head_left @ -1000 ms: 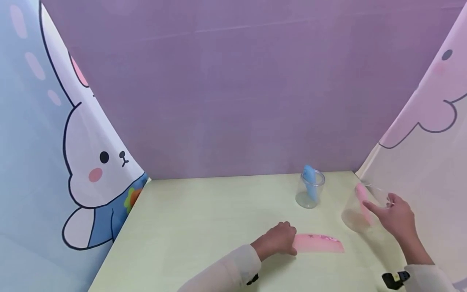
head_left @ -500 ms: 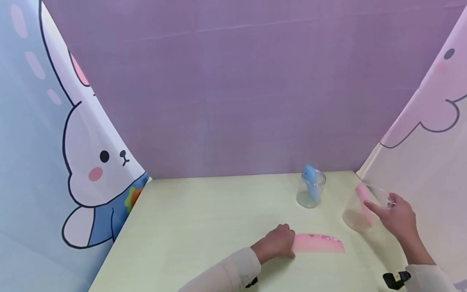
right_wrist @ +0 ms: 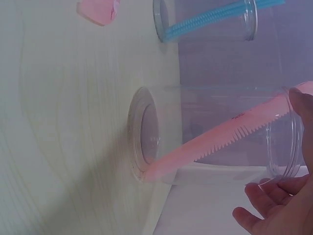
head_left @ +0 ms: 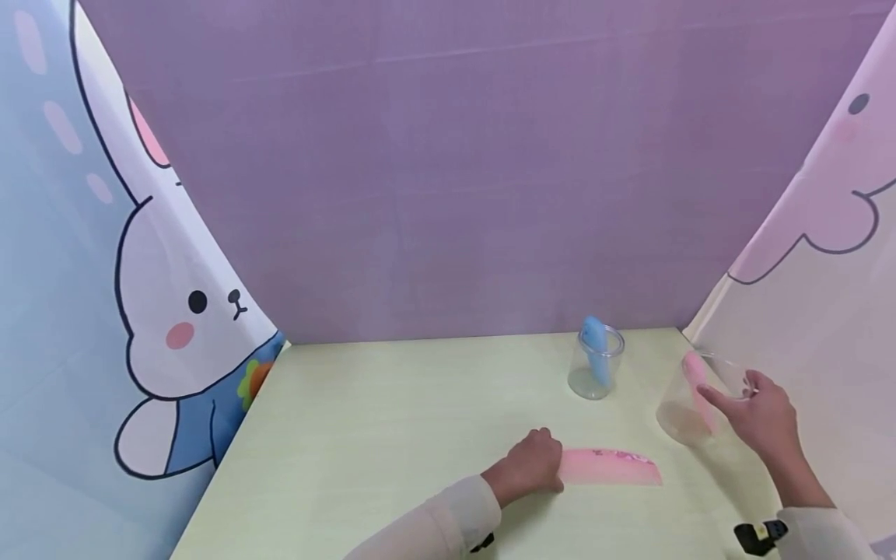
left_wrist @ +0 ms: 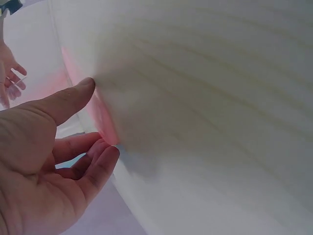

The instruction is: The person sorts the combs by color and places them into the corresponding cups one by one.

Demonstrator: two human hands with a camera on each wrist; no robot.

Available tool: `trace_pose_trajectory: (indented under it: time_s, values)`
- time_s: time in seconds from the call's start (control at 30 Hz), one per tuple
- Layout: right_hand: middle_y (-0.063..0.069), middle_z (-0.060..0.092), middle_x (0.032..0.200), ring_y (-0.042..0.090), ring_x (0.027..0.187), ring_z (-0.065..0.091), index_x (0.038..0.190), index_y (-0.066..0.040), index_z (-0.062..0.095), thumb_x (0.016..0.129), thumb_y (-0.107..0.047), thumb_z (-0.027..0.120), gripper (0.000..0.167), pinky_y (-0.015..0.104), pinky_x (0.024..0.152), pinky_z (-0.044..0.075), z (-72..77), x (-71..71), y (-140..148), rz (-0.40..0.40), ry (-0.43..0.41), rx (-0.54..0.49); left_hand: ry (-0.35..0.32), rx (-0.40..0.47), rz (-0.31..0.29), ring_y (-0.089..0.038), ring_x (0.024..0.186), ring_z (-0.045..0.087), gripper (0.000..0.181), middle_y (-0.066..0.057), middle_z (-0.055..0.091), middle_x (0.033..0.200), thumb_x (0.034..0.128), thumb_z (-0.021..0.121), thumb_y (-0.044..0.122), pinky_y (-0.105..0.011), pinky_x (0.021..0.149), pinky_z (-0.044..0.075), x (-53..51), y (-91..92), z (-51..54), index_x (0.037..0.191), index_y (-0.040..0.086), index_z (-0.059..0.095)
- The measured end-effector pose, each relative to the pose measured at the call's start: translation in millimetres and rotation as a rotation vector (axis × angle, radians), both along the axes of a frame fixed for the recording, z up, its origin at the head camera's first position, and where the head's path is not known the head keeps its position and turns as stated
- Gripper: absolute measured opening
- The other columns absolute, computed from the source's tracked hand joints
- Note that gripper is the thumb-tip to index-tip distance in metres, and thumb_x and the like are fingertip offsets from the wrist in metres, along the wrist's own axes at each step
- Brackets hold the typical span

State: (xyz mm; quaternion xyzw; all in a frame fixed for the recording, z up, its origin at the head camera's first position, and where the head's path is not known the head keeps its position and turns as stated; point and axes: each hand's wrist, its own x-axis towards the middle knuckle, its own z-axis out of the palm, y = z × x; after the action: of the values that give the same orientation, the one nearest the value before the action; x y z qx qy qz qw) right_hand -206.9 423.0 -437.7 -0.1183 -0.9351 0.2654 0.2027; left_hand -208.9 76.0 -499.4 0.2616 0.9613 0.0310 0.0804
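A pink flat comb [head_left: 609,467] with a flower print lies on the table. My left hand [head_left: 530,465] is at its left end, thumb at one long edge and bent fingers at the other; in the left wrist view the comb's end [left_wrist: 103,117] shows between them. My right hand [head_left: 763,416] grips the rim of a clear plastic jar [right_wrist: 205,100], thumb on one side and fingers on the other. The jar is tilted, its base at the tabletop. Inside it a second pink comb [right_wrist: 220,134] leans diagonally, teeth visible, its top reaching the rim by my thumb.
Behind stands a smaller clear jar [head_left: 577,373] holding a blue, ridged, comb-like thing [head_left: 596,350]. The pale table [head_left: 392,404] ends at a purple backdrop [head_left: 420,194]. A rabbit-print sheet [head_left: 161,334] hangs left and a printed sheet [head_left: 833,327] right.
My left hand has shifted very slightly left, so a little more of the flat comb shows. The right hand, both jars and their contents stay where they were.
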Motion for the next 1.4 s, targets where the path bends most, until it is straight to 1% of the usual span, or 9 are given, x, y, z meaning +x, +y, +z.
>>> trace_pose_trajectory:
  time_s: [0.13,0.27,0.37,0.5,0.6,0.7,0.87,1.13,1.4]
  values:
    - [0.007,0.051,0.068,0.023,0.065,0.045,0.099,0.004,0.055,0.088,-0.047,0.075,0.056,0.032,0.055,0.032,-0.6,0.7,-0.8,-0.005,0.001,-0.002,-0.006,-0.003,0.019,-0.009,0.077,0.044,0.035,0.004,0.052,0.087,0.0789,0.086,0.043,-0.022,0.066,0.046,-1.2,-0.7,-2.6,0.090,0.015,0.068]
    - [0.004,0.046,0.065,0.022,0.064,0.043,0.094,0.001,0.054,0.088,-0.047,0.075,0.053,0.032,0.055,0.031,-1.2,1.2,-1.3,-0.012,0.003,-0.001,0.017,-0.012,-0.001,-0.009,0.075,0.044,0.034,0.004,0.053,0.085,0.0800,0.085,0.044,-0.021,0.067,0.045,-1.9,-2.3,-3.0,0.089,0.015,0.069]
    - [0.004,0.046,0.065,0.022,0.063,0.042,0.095,0.002,0.054,0.088,-0.048,0.075,0.054,0.032,0.055,0.031,-1.7,1.2,-1.3,-0.013,0.002,-0.004,0.042,-0.009,-0.023,-0.009,0.074,0.044,0.033,0.004,0.053,0.081,0.0802,0.085,0.043,-0.020,0.066,0.044,-2.8,-4.2,-2.1,0.085,0.015,0.069]
    - [0.005,0.048,0.066,0.022,0.064,0.043,0.097,0.003,0.054,0.088,-0.047,0.074,0.055,0.033,0.055,0.031,-2.2,2.0,-2.0,-0.014,-0.005,-0.009,0.044,0.009,-0.036,-0.008,0.072,0.043,0.033,0.004,0.052,0.077,0.0798,0.085,0.041,-0.019,0.065,0.043,-4.2,-6.1,-3.0,0.079,0.014,0.066]
    - [0.010,0.053,0.070,0.024,0.066,0.046,0.102,0.006,0.055,0.088,-0.047,0.074,0.058,0.033,0.056,0.033,-2.3,2.7,-2.3,-0.009,-0.010,-0.014,0.037,0.013,-0.036,-0.008,0.072,0.043,0.034,0.004,0.051,0.077,0.0795,0.086,0.040,-0.019,0.065,0.043,-5.0,-5.7,-4.4,0.078,0.014,0.065]
    - [0.012,0.055,0.072,0.025,0.068,0.047,0.105,0.007,0.055,0.089,-0.047,0.074,0.059,0.033,0.056,0.034,-2.2,2.9,-2.1,-0.006,-0.016,-0.012,0.024,0.015,-0.017,-0.008,0.072,0.044,0.034,0.004,0.051,0.077,0.0788,0.087,0.041,-0.019,0.065,0.043,-5.5,-3.7,-4.9,0.080,0.014,0.065]
    - [0.008,0.051,0.068,0.024,0.066,0.045,0.099,0.004,0.054,0.088,-0.048,0.074,0.056,0.033,0.056,0.032,-1.8,2.6,-1.6,-0.009,-0.015,-0.003,-0.002,0.019,0.005,-0.008,0.071,0.045,0.035,0.005,0.053,0.077,0.0778,0.088,0.042,-0.020,0.065,0.044,-7.6,-1.3,-3.0,0.082,0.015,0.065]
    - [0.013,0.056,0.073,0.025,0.066,0.048,0.104,0.005,0.055,0.088,-0.049,0.074,0.060,0.033,0.055,0.033,-1.1,0.0,0.4,-0.001,-0.014,-0.002,-0.023,0.067,0.010,-0.007,0.066,0.042,0.041,0.005,0.048,0.069,0.0763,0.089,0.040,-0.019,0.060,0.040,-10.7,-4.6,-1.2,0.069,0.015,0.057]
    - [0.018,0.061,0.077,0.029,0.070,0.052,0.112,0.009,0.055,0.088,-0.048,0.074,0.065,0.034,0.057,0.035,-1.5,-0.1,1.4,-0.006,-0.020,-0.001,-0.039,0.097,0.018,-0.007,0.060,0.038,0.044,0.006,0.041,0.064,0.0762,0.089,0.038,-0.019,0.054,0.037,-9.4,-5.2,-1.6,0.065,0.015,0.054]
